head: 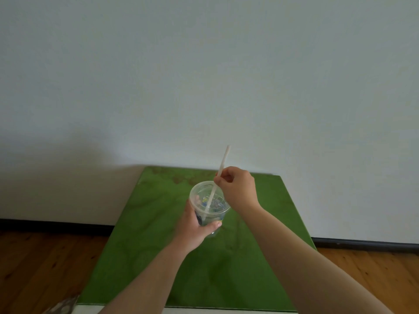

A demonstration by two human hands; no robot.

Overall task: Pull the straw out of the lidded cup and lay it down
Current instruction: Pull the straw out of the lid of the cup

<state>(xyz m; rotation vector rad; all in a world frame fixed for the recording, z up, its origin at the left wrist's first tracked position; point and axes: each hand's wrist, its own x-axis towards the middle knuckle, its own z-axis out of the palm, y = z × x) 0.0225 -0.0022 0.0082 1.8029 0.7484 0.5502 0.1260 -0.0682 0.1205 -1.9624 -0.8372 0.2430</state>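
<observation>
A clear plastic cup with a flat clear lid and a blue printed label stands over the green table. My left hand wraps around the cup's side from the left and front. A pale straw passes through the lid and leans up and to the right, its lower end still inside the cup. My right hand pinches the straw just above the lid, fingers closed on it. The straw's top end sticks out above that hand.
The green tabletop reaches from the white wall at the back to a white edge at the bottom of the view. Wooden floor lies to both sides, with a dark baseboard along the wall.
</observation>
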